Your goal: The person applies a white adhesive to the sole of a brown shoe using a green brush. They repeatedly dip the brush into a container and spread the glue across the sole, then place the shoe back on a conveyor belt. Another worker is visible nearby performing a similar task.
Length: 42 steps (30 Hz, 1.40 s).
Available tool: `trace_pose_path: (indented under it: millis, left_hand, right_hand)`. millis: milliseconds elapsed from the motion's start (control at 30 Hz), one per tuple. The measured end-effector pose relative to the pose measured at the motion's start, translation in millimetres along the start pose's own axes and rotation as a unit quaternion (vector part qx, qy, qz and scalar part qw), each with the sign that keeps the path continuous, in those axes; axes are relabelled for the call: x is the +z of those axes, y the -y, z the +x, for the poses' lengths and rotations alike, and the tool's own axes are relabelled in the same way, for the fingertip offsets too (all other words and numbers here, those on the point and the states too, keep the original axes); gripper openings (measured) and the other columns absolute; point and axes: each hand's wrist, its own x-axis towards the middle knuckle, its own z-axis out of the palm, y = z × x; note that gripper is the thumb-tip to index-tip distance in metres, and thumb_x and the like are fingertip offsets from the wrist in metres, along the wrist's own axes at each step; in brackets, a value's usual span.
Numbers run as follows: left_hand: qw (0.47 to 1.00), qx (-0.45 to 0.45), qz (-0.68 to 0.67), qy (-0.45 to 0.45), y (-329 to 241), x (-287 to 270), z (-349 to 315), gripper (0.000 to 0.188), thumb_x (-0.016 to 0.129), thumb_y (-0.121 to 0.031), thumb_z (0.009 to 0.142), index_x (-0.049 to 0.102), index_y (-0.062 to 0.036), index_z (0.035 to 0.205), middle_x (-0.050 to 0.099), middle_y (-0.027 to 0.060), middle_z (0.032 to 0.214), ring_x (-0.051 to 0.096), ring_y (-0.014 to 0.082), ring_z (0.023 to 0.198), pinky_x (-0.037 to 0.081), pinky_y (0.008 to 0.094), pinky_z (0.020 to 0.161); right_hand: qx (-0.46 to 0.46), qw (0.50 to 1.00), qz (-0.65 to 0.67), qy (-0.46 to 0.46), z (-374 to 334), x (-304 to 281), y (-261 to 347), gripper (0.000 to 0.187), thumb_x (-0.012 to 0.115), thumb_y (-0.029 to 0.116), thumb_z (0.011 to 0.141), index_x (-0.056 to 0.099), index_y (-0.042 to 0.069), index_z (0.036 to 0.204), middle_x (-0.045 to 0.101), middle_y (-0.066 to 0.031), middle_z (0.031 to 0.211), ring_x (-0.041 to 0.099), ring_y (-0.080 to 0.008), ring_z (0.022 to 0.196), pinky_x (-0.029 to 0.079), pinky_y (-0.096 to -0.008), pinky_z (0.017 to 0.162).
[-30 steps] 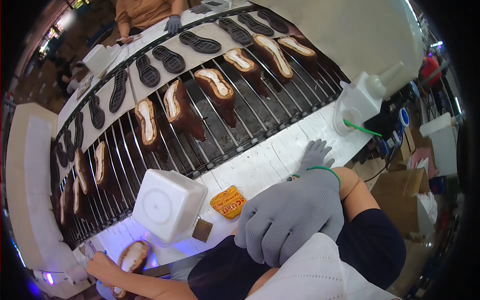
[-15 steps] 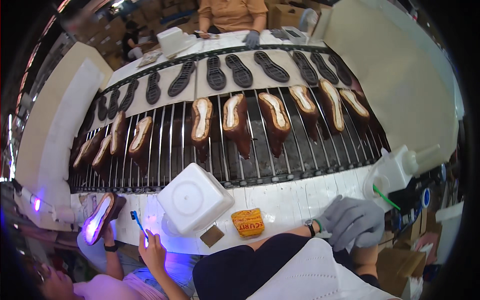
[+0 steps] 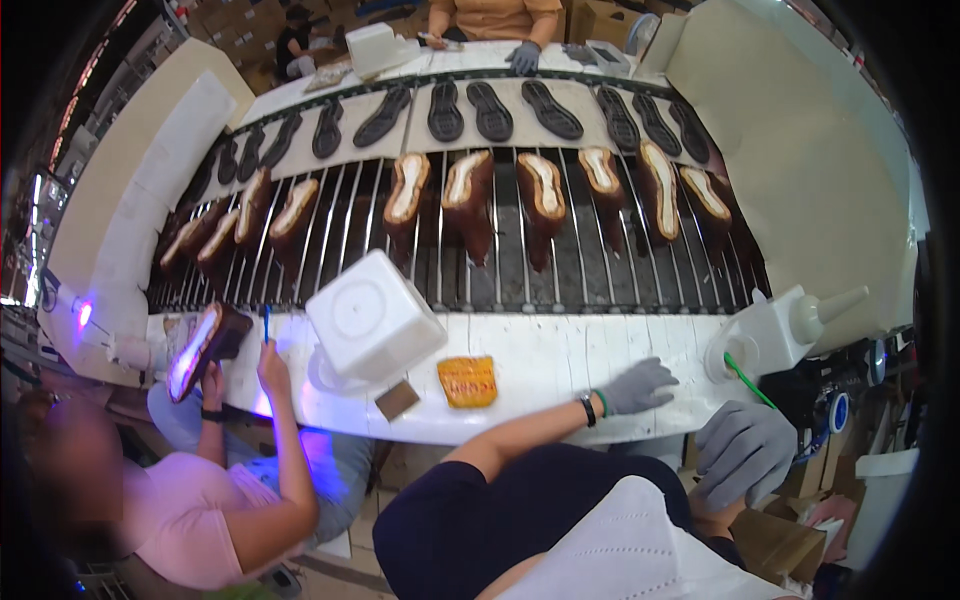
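Observation:
My left hand [image 3: 640,388], in a grey glove with a watch at the wrist, rests open on the white table edge [image 3: 560,370], fingers stretched out to the right. Hanging lower and farther right is my right hand [image 3: 748,455], also gloved in grey, its fingers loosely bent and nothing visible in them. Nearest to it is a white plastic container [image 3: 768,335] with a green-handled stick [image 3: 748,380] standing in its opening. A yellow-orange wrapped packet [image 3: 467,382] lies to the left of my left hand, beside a small brown square pad [image 3: 398,401].
Across the table, brown shoe uppers [image 3: 545,190] sit bottom-up on a metal-bar conveyor [image 3: 430,270], with black soles [image 3: 490,112] behind. A white box-shaped container [image 3: 370,310] stands left of the packet. At left, a co-worker holds a shoe [image 3: 207,350] and a blue brush [image 3: 267,325].
My hands have come apart: the left moved onto the table, the right stays lower right. The whole view has shifted. The co-worker's blue brush has moved up towards the conveyor.

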Motion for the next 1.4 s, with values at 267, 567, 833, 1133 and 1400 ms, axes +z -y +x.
trace_pose_path:
  millis: [267, 567, 833, 1133, 1400]
  left_hand:
    - [0.997, -0.015, 0.068, -0.024, 0.9, 3.9, -5.0, 0.035, 0.055, -0.032, 0.096, 0.066, -0.0050, 0.116, 0.065, 0.0164, 0.116, 0.056, 0.0312, 0.115, 0.033, 0.0453, 0.113]
    - [0.931, -0.169, -0.112, -0.303, -76.8, -37.6, -13.5, 0.050, 0.050, -0.028, 0.102, 0.047, -0.0056, 0.146, 0.058, 0.0000, 0.057, 0.055, 0.0089, 0.049, 0.050, 0.0285, 0.053]
    - [0.885, 0.032, -0.217, -0.410, -219.9, -108.4, 6.7, 0.046, 0.047, -0.043, 0.101, 0.058, -0.0045, 0.079, 0.059, 0.0074, 0.064, 0.055, 0.0197, 0.057, 0.047, 0.0332, 0.054]
    - [0.927, -0.238, -0.044, 0.287, -198.4, -38.8, 83.3, 0.056, 0.049, -0.050, 0.097, 0.071, -0.0017, 0.077, 0.069, 0.0081, 0.065, 0.061, 0.0195, 0.051, 0.051, 0.0349, 0.057]
    - [0.940, -0.121, -0.094, 0.304, -43.5, 99.8, 63.2, 0.045, 0.054, -0.043, 0.096, 0.064, -0.0049, 0.119, 0.071, 0.0147, 0.096, 0.067, 0.0244, 0.073, 0.054, 0.0388, 0.069]
  right_hand:
    - [-0.218, 0.959, 0.176, 0.049, -58.9, -11.3, 11.5, 0.037, 0.061, 0.038, 0.098, 0.074, 0.005, 0.109, 0.070, -0.0118, 0.099, 0.064, -0.0244, 0.089, 0.054, -0.0389, 0.083]
    - [-0.154, 0.902, 0.221, -0.339, -100.9, 10.7, -74.7, 0.076, 0.050, 0.066, 0.092, 0.062, 0.002, 0.055, 0.044, -0.0038, 0.043, 0.040, -0.0154, 0.038, 0.029, -0.0306, 0.041]
    - [0.095, 0.811, 0.419, -0.397, -123.6, 84.3, -197.7, 0.068, 0.039, 0.050, 0.105, 0.060, 0.001, 0.062, 0.043, -0.0021, 0.046, 0.038, -0.0132, 0.041, 0.032, -0.0279, 0.044]
    - [0.412, 0.783, 0.461, -0.071, -74.4, 212.9, -270.8, 0.030, 0.056, 0.032, 0.098, 0.071, 0.010, 0.085, 0.058, -0.0033, 0.067, 0.056, -0.0221, 0.063, 0.045, -0.0349, 0.053]
    - [0.239, 0.968, -0.037, -0.067, -49.7, 209.6, -246.0, 0.024, 0.058, 0.031, 0.096, 0.071, 0.013, 0.086, 0.058, -0.0036, 0.068, 0.057, -0.0228, 0.064, 0.046, -0.0361, 0.053]
